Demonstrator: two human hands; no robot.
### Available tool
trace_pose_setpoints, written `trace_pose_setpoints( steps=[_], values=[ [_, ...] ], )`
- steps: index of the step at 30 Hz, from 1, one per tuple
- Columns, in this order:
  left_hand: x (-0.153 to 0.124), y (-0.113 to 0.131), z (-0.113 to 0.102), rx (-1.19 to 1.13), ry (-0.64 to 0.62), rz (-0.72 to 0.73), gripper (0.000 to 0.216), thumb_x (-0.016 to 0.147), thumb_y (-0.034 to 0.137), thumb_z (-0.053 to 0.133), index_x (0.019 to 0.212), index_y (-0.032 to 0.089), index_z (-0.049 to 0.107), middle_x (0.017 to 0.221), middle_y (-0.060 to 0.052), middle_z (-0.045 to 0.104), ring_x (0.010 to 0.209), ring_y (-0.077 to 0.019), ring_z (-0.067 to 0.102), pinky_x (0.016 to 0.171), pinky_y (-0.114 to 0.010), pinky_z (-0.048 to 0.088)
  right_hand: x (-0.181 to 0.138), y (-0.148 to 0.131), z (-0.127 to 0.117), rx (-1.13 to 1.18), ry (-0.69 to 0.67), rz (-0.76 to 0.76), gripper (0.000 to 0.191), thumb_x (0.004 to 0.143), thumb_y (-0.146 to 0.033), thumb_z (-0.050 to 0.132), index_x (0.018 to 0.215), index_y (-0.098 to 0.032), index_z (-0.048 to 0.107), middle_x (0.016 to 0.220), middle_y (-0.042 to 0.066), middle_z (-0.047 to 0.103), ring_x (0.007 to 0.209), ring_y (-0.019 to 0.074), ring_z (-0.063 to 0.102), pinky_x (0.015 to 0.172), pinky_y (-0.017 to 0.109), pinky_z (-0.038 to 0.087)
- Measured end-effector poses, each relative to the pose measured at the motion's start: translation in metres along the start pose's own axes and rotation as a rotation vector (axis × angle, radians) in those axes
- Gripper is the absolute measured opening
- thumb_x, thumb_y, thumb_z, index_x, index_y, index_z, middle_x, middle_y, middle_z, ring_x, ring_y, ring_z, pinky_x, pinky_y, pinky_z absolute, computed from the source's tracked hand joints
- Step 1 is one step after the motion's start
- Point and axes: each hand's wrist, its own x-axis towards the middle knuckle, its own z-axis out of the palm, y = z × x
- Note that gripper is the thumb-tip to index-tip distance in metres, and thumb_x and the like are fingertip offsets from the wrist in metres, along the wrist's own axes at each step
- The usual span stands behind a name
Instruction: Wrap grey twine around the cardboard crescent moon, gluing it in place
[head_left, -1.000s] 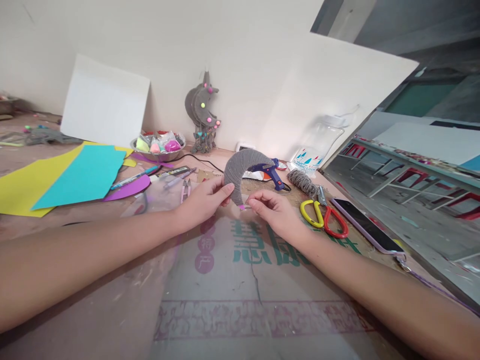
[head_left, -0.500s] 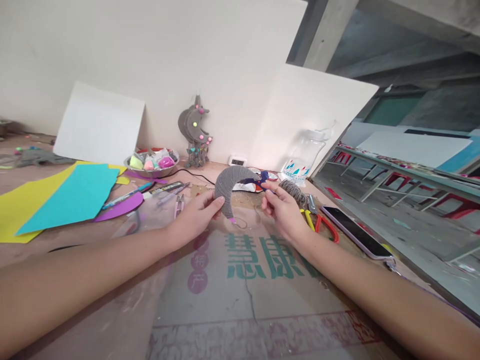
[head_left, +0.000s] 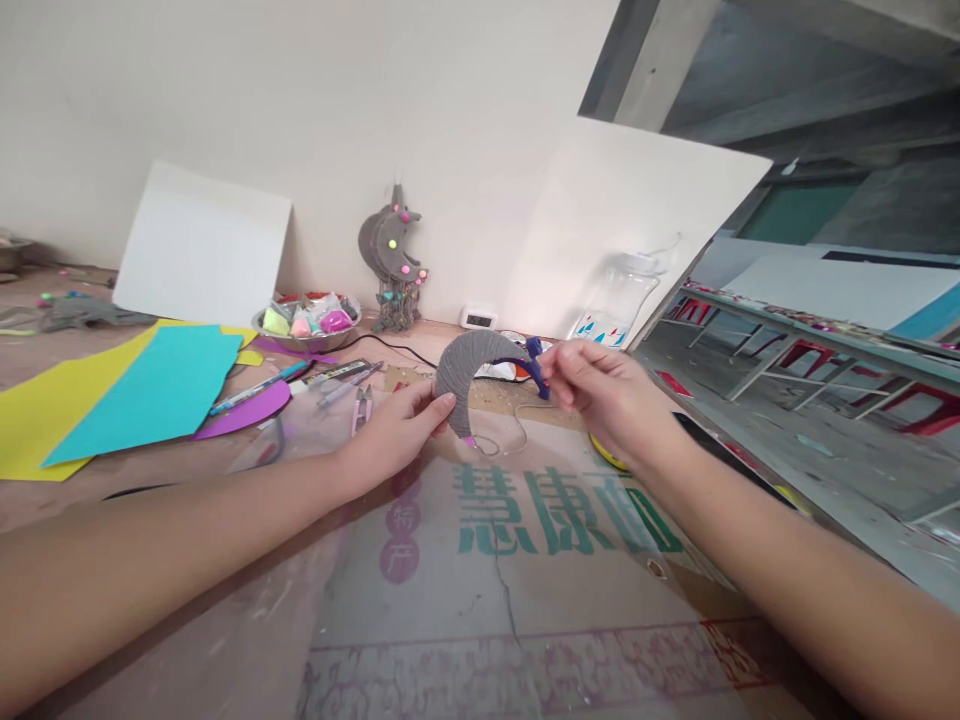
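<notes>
My left hand [head_left: 405, 420] grips the lower left side of a crescent moon [head_left: 454, 375] wound with grey yarn, thumb in front. A bit of pink shows at the moon's bottom tip. Thin grey yarn [head_left: 523, 428] curls below it on the board. My right hand [head_left: 604, 390] is just right of the moon's upper tip, thumb and fingers pinched together; what they hold, if anything, is too small to make out. A dark blue tool [head_left: 537, 370], perhaps a glue gun, stands behind that tip.
Small pink-handled snips [head_left: 361, 408], pens [head_left: 259, 388], and yellow and turquoise sheets [head_left: 150, 390] lie left. Behind stand a bowl of coloured clay [head_left: 304, 340], a decorated moon hanging [head_left: 391, 245], a small digital clock [head_left: 478, 317] and a clear jar [head_left: 619, 300]. A phone [head_left: 739, 460] lies right.
My right hand has moved right, away from the moon's upper tip, and now covers the yarn ball and most of the pliers. My left hand still holds the moon nearly in place.
</notes>
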Motion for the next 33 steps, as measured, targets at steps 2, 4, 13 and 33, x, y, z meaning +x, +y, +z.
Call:
trace_pose_setpoints(
  steps=[2, 4, 13, 33],
  values=[
    [-0.001, -0.001, 0.000, -0.005, 0.003, -0.005, 0.032, 0.089, 0.043, 0.039, 0.069, 0.020, 0.044, 0.063, 0.004, 0.043, 0.058, -0.0124, 0.042, 0.055, -0.026, 0.033, 0.002, -0.016, -0.008, -0.022, 0.069, -0.074, 0.022, 0.084, -0.039, 0.058, 0.076, -0.019, 0.062, 0.061, -0.002, 0.050, 0.048, 0.0074, 0.041, 0.049, 0.025, 0.031],
    [-0.001, -0.001, -0.001, 0.002, 0.012, 0.003, 0.032, 0.089, 0.044, 0.038, 0.068, 0.020, 0.045, 0.063, 0.003, 0.043, 0.058, -0.0127, 0.042, 0.054, -0.026, 0.033, 0.002, -0.033, -0.016, -0.034, 0.133, -0.167, 0.018, 0.085, -0.034, 0.057, 0.075, -0.020, 0.061, 0.070, -0.001, 0.054, 0.050, 0.0068, 0.043, 0.049, 0.026, 0.032],
    [-0.001, 0.000, -0.002, -0.009, 0.031, -0.011, 0.032, 0.088, 0.044, 0.039, 0.067, 0.020, 0.045, 0.063, 0.003, 0.044, 0.057, -0.0126, 0.041, 0.052, -0.025, 0.032, -0.002, -0.041, -0.019, -0.154, 0.401, -0.361, 0.017, 0.084, -0.030, 0.059, 0.071, -0.018, 0.060, 0.078, 0.001, 0.056, 0.049, 0.0043, 0.042, 0.048, 0.027, 0.029],
    [0.001, 0.000, -0.002, -0.120, -0.050, 0.023, 0.027, 0.088, 0.040, 0.043, 0.072, 0.018, 0.046, 0.063, 0.003, 0.047, 0.054, -0.0093, 0.040, 0.051, -0.023, 0.032, -0.027, 0.042, 0.038, -0.568, -0.212, -0.112, 0.010, 0.082, -0.027, 0.057, 0.076, -0.020, 0.059, 0.077, 0.001, 0.060, 0.076, 0.0146, 0.056, 0.073, 0.029, 0.043]
  ],
)
